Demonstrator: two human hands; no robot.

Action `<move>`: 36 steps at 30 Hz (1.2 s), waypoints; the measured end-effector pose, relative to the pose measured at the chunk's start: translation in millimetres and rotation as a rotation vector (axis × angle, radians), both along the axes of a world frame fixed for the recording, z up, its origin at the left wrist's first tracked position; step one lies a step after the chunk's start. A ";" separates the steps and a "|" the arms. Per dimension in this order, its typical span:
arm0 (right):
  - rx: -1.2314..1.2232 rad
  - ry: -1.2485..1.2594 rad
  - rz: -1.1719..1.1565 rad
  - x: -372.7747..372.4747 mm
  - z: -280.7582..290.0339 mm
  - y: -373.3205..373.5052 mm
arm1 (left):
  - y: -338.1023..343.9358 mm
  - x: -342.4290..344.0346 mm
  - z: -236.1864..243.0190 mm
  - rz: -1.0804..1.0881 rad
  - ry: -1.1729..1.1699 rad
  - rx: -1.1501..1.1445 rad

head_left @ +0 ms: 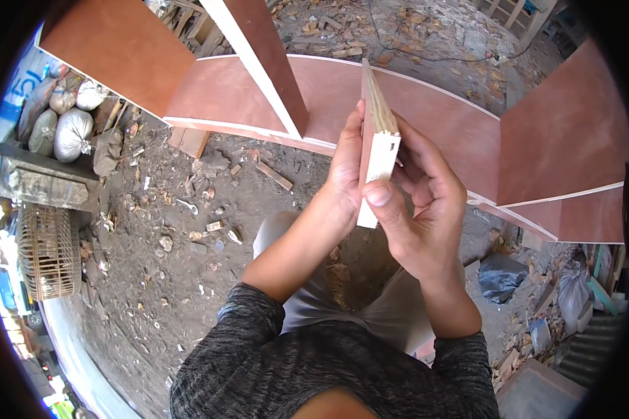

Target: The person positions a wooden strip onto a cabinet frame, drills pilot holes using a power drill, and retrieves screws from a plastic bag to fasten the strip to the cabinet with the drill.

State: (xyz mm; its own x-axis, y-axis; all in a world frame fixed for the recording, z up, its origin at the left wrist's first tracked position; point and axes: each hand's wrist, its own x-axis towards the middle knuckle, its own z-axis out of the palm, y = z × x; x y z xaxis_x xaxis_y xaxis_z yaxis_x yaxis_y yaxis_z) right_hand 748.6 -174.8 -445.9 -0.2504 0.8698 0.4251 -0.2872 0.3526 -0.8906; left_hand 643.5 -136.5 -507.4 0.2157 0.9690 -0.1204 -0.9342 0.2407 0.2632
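Note:
A wooden board (pixel 381 164) is held up in front of me, its pale narrow end toward me and a small dark notch near the end's upper right corner. My left hand (pixel 345 164) lies along its reddish left face, fingers pointing away. On the other side, my right hand (pixel 426 202) grips it with the thumb pressed on the pale end and the fingers curled behind the right face. Beyond the board stands a reddish-brown plywood frame (pixel 230 94) with pale edges and upright panels, one panel (pixel 276 63) rising just left of the board.
Dirt ground (pixel 154 258) with wood scraps and litter surrounds my legs. Filled sacks (pixel 73 136), a concrete block (pixel 42 185) and a woven basket (pixel 49 251) sit at left. At right lie a dark plastic bag (pixel 502 278) and debris. A thin cable (pixel 433 54) runs across the far ground.

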 end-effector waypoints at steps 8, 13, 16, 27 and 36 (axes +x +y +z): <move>-0.043 0.001 0.020 4.1 2.2 -0.8 | 6.3 2.8 14.0 -0.083 -0.335 -0.095; -0.030 -0.019 0.013 7.5 3.7 -0.2 | 6.2 -8.5 0.1 -0.224 -0.341 0.244; 0.026 -0.010 -0.019 17.1 -1.0 2.4 | 9.8 -7.7 10.8 -0.207 -0.199 0.031; 0.453 -0.290 -0.277 51.0 -10.7 10.5 | 4.1 -16.4 8.7 -0.223 0.136 -0.187; 0.779 -0.396 -0.574 68.4 -21.0 8.1 | -27.3 28.2 10.0 0.013 0.284 -0.161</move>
